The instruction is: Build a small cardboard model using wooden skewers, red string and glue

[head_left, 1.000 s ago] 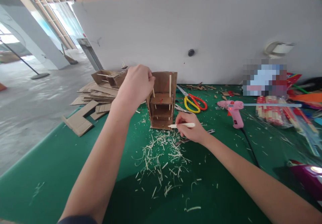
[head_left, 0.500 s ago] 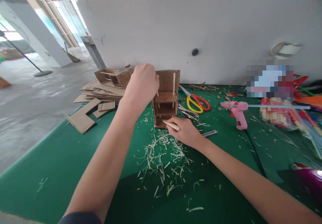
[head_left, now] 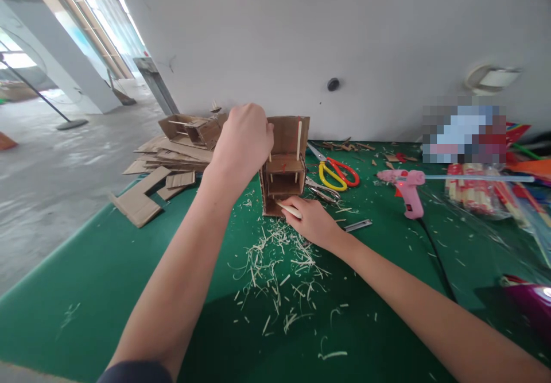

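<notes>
A small cardboard model with stacked open compartments (head_left: 284, 165) stands upright on the green table, thin wooden sticks fixed between its levels and against its back panel. My left hand (head_left: 247, 136) is closed at the model's upper left edge; its fingertips are mostly hidden behind the wrist and knuckles. Between the fingers of my right hand (head_left: 312, 219) is a pale wooden stick (head_left: 293, 210), its narrow tip pointing into the lowest compartment. Whether the tip touches the cardboard I cannot tell. Pale wood shavings (head_left: 279, 256) lie scattered in front of the model.
Right of the model lie scissors with red and yellow handles (head_left: 333, 173), metal pliers (head_left: 322, 190) and a utility knife (head_left: 358, 225). Farther right is a pink glue gun (head_left: 407, 188) with a cord. Cardboard pieces (head_left: 144, 193) and another cardboard model (head_left: 193, 130) sit at left.
My right hand has shifted slightly left and up, carrying the stick's tip a little deeper into the lowest compartment. My left hand keeps its place at the model. The camera view has moved slightly.
</notes>
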Available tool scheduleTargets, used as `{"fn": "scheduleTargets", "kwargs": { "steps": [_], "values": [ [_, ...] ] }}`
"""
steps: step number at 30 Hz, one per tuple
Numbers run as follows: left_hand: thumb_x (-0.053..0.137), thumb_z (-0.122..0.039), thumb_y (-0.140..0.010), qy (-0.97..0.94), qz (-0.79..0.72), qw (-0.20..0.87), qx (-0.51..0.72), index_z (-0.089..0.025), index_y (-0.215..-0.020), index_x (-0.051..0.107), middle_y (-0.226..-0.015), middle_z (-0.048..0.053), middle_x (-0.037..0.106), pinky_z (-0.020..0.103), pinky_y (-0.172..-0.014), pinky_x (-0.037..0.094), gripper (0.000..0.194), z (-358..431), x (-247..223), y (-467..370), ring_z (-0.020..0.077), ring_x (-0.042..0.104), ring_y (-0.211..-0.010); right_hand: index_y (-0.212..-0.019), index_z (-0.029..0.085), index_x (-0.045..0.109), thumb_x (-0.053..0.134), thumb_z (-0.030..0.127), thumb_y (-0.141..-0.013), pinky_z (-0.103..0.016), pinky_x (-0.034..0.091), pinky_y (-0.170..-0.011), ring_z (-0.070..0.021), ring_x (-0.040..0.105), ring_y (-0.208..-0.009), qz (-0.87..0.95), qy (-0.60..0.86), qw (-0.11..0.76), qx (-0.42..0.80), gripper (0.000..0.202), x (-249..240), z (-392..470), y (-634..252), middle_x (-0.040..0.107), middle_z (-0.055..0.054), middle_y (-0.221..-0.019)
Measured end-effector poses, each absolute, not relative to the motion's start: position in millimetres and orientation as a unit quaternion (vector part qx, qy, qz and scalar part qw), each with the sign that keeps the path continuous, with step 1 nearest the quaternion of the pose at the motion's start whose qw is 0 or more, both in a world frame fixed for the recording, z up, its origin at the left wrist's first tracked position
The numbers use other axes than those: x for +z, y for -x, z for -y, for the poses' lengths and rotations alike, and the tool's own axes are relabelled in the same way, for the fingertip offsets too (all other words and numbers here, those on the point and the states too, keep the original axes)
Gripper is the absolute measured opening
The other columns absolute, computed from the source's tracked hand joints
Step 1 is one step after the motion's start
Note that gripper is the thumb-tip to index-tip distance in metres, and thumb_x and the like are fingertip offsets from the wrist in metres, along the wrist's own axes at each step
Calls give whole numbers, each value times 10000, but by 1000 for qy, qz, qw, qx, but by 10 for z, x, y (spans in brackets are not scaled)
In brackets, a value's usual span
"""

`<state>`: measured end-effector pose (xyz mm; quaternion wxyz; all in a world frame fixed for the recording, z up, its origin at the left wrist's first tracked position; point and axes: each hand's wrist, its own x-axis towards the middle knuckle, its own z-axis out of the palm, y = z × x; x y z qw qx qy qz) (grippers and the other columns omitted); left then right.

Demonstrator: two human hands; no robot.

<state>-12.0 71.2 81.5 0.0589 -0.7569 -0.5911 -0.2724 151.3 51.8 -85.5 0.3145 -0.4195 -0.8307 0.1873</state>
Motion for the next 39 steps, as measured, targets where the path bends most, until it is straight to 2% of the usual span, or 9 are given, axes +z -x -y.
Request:
{"fn": "scheduleTargets", "kwargs": {
  "steps": [10,17,24,32,39],
  "values": [
    [403,-247,-877,761,585,66,-273,-196,-731,591,-999,125,678,366,-841,479,243,-730,808,131,258,606,-1004,-1058,176,632,490,307,-891,-304,454,-670,-189,661,-763,832,421,304,196,255,-873,-520,-1512,715,-84,-900],
    [393,-250,-884,761,587,71,-267,-197,-731,600,-954,124,683,373,-839,486,263,-713,804,120,259,615,-980,-1081,180,631,484,310,-894,-305,461,-668,-184,658,-753,833,417,300,205,270,-869,-528,-1504,718,-77,-895],
    [400,-273,-892,758,587,56,-279,-208,-715,568,-1018,118,671,352,-849,473,253,-715,804,115,260,593,-1041,-1087,187,635,496,300,-887,-309,460,-673,-191,665,-748,834,424,291,201,269,-873,-535,-1502,723,-73,-875],
    [390,-262,-890,754,594,62,-275,-190,-767,617,-1006,134,672,386,-870,467,268,-687,812,89,270,603,-1015,-1090,161,631,477,306,-899,-302,445,-644,-184,653,-724,835,420,291,204,285,-870,-524,-1517,717,-78,-849],
    [393,-244,-890,757,590,69,-272,-185,-738,591,-1039,130,671,367,-891,463,256,-699,815,91,254,599,-1018,-1068,169,619,471,311,-900,-301,432,-635,-184,652,-730,836,418,294,198,265,-907,-545,-1523,713,-78,-850]
  ]
}}
